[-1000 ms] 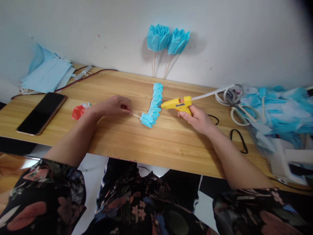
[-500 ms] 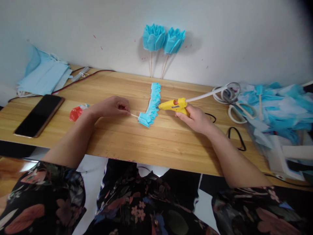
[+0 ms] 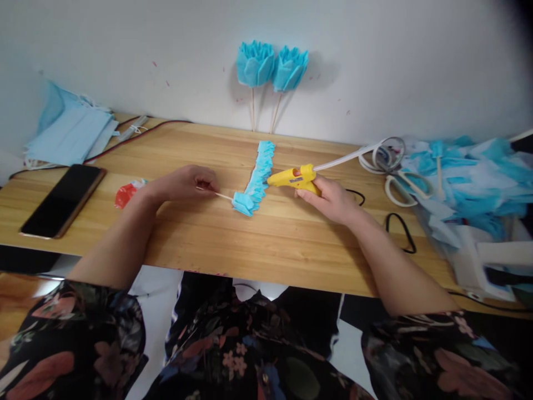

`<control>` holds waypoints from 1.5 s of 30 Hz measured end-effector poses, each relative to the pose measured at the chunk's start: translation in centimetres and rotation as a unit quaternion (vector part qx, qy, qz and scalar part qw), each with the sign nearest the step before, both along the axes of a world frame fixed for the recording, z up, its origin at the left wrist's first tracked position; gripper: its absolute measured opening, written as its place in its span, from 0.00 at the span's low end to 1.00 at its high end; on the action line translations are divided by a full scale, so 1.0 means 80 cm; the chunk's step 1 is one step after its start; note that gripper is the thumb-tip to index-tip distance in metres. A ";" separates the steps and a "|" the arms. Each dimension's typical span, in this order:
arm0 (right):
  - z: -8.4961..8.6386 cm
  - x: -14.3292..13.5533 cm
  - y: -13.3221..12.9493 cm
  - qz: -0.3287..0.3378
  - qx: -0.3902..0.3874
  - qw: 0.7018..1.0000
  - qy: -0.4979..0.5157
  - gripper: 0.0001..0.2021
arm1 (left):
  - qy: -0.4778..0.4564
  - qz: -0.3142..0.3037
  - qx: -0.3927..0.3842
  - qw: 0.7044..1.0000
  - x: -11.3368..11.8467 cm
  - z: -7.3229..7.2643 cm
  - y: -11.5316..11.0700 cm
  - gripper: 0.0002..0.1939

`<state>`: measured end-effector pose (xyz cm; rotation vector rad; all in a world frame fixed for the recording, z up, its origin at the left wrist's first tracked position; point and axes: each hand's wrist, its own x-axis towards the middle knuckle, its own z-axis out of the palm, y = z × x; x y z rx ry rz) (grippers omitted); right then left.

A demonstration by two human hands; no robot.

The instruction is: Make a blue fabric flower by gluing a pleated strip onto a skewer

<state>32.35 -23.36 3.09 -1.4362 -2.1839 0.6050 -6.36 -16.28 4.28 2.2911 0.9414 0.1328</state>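
My left hand (image 3: 192, 183) pinches a thin wooden stick (image 3: 224, 196) left of the table's middle. The stick's far end goes into a rolled blue piece (image 3: 244, 203), which joins a pleated blue strip (image 3: 263, 166) stretching away toward the wall. Wrapped round the handle of a yellow glue gun (image 3: 296, 176), my right hand (image 3: 331, 199) is to the right of the strip. The gun's nozzle points left, at the strip's right edge; whether it touches cannot be made out. A clear glue stick (image 3: 345, 158) sticks out of the gun's back.
Two blue flowers (image 3: 255, 65) on sticks lean against the wall. Blue masks (image 3: 70, 133), a phone (image 3: 63, 201) and a red wrapper (image 3: 126, 194) lie left. At right are scissors (image 3: 402, 190), tape rolls (image 3: 385, 157), a black band (image 3: 402, 233) and a container of blue scraps (image 3: 478, 183).
The stick shows more of its length at my left hand, and the rolled piece sits slightly further left. The whole view has shifted a little. Both hands keep their holds.
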 end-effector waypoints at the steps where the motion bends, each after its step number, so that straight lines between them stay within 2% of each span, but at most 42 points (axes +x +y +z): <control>1: -0.002 -0.001 0.000 -0.001 -0.004 1.000 0.009 0.14 | 0.002 0.000 -0.003 1.000 0.000 0.002 -0.001 0.14; 7: -0.009 -0.013 -0.002 0.013 -0.022 0.999 0.041 0.15 | -0.029 0.008 -0.051 0.998 -0.005 0.009 -0.004 0.18; 10: -0.009 -0.016 -0.002 0.011 -0.029 0.999 0.044 0.15 | -0.036 -0.007 -0.057 0.998 -0.007 0.011 -0.003 0.19; 19: -0.010 -0.015 -0.002 0.017 -0.030 0.998 0.053 0.15 | -0.032 -0.018 -0.013 0.999 -0.001 0.018 -0.006 0.18; 24: -0.010 -0.015 -0.002 0.019 -0.021 0.998 0.051 0.17 | -0.043 -0.031 0.005 0.999 -0.002 0.016 -0.006 0.17; 30: -0.007 -0.016 -0.002 0.026 -0.028 0.998 0.054 0.15 | -0.042 -0.020 0.006 0.999 -0.003 0.013 -0.005 0.17; 38: -0.004 -0.018 -0.002 0.011 -0.038 0.998 0.046 0.17 | -0.029 -0.012 0.037 0.999 -0.004 0.006 -0.001 0.17; 45: 0.002 -0.020 -0.002 0.006 -0.058 0.995 0.086 0.16 | -0.026 -0.006 0.049 0.998 -0.004 0.003 0.000 0.17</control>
